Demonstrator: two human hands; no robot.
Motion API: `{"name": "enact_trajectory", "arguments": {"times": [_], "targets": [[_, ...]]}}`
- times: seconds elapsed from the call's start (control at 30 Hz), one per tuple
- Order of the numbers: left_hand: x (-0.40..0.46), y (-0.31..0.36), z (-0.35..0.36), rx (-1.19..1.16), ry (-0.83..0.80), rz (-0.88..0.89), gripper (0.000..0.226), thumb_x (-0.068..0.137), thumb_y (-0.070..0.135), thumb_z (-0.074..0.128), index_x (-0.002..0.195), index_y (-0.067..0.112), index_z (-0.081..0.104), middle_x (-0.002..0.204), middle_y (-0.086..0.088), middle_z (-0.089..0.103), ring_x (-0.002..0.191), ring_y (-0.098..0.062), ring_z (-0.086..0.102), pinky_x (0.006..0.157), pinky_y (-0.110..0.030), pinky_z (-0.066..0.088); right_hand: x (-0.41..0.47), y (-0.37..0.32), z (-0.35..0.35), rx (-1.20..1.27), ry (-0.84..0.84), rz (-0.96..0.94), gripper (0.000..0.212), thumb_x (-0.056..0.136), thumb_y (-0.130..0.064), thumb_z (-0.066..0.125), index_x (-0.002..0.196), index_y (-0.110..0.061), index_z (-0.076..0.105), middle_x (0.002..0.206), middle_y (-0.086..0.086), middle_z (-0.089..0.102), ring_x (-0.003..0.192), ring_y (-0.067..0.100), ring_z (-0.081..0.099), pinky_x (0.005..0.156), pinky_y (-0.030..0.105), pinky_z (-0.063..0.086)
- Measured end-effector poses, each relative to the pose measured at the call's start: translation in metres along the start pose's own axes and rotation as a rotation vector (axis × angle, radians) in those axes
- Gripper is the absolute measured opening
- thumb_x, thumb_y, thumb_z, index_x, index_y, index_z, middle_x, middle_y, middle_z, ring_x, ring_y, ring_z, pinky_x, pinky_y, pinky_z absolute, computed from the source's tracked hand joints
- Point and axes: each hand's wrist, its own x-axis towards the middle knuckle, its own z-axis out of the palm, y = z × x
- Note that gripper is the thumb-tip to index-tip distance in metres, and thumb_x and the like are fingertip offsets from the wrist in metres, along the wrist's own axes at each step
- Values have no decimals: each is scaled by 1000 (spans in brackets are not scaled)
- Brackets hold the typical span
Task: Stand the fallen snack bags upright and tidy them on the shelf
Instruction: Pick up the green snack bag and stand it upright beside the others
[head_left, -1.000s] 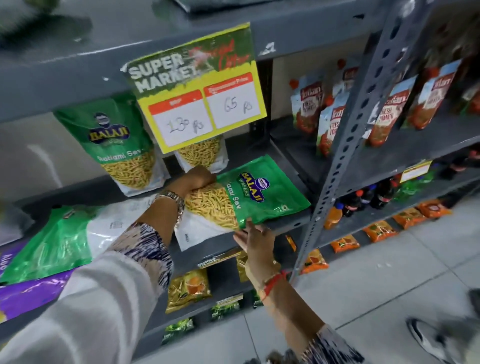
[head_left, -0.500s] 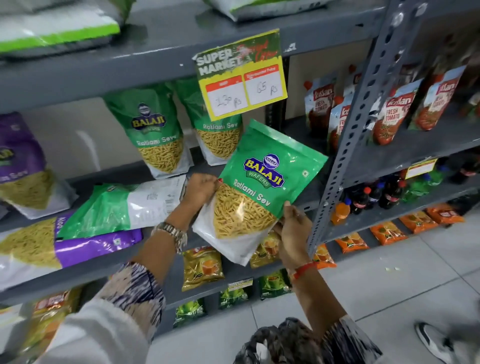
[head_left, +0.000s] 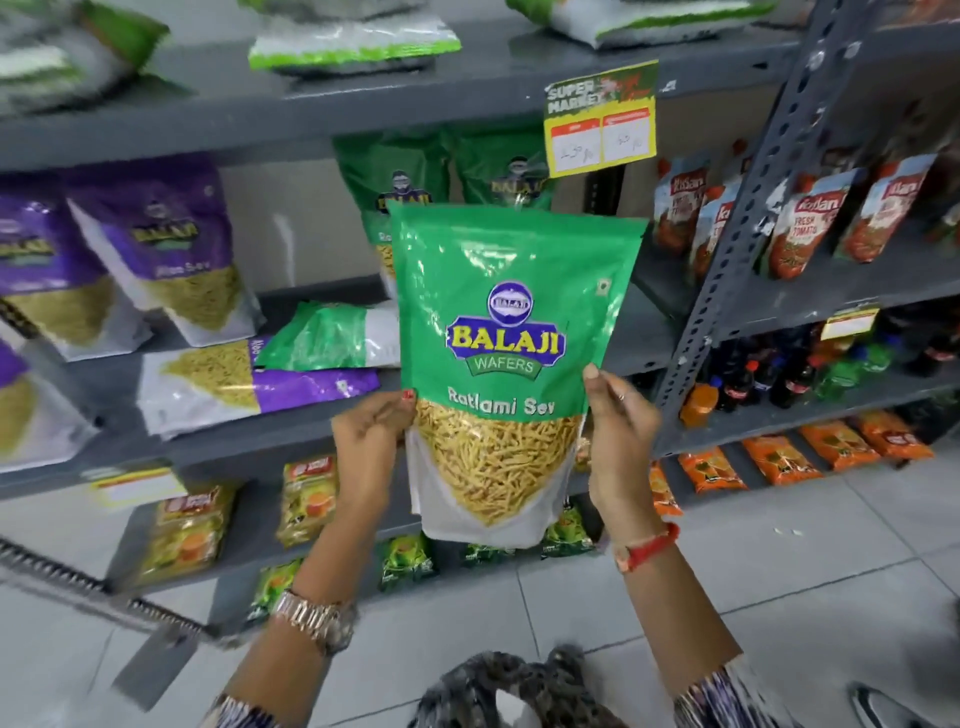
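purple bag (head_left: 249, 384) and green bag (head_left: 332, 338): lying flat on shelf (head_left: 291, 421), left. ratlami sev bag (head_left: 506, 332): upright, held off the shelf, left hand (head_left: 371, 434) and right hand (head_left: 618, 415) pinching its sides. step: standing it; next, likely set near far green bags (head_left: 400, 182).

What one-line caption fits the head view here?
Both hands, left hand and right hand, hold a green sev bag upright before the shelf, where two bags lie fallen.

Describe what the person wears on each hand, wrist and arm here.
Left hand: red nail polish; silver metal link watch on the wrist. Right hand: thin finger ring; red thread band on the wrist. Dark-and-white patterned sleeves on both forearms.
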Motion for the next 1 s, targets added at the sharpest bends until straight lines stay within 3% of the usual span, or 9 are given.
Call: {"name": "enact_trajectory", "arguments": {"times": [0.17,0.23,0.5,0.8,1.0], "targets": [[-24,54,-17,-104,24,205,25,82,-1,56,70,18,66,51,16,66,53,2,57,55,-13,48,-14,-50,17,130,-82,-133,23,89,-11,57,80,-26,72,77,-15,75,83,3,67,83,24,53],[-27,73,-21,-129,27,271,22,82,0,57,71,16,66,51,17,65,52,2,56,54,-12,47,-15,-71,24,191,-112,-173,25,90,-8,55,79,-23,71,74,-15,74,79,1,67,77,19,53],[-21,117,-18,-171,11,431,23,83,2,57,70,17,69,48,13,64,46,1,51,47,-14,43,-2,-114,43,307,-145,-254,28,90,-10,55,73,-23,73,74,-12,75,77,4,67,76,21,55],[7,115,-3,-164,-3,434,22,83,4,57,69,17,68,48,12,63,48,0,51,46,-14,43,24,-110,49,299,-126,-257,20,91,-7,53,82,-16,68,70,-16,74,73,-1,67,69,15,53],[25,56,13,-133,-37,304,17,83,-1,55,77,10,67,58,13,70,58,-1,62,58,-15,52,50,-44,35,168,-79,-162,14,90,-13,57,89,-13,70,77,-11,74,88,17,66,86,32,54]]}}
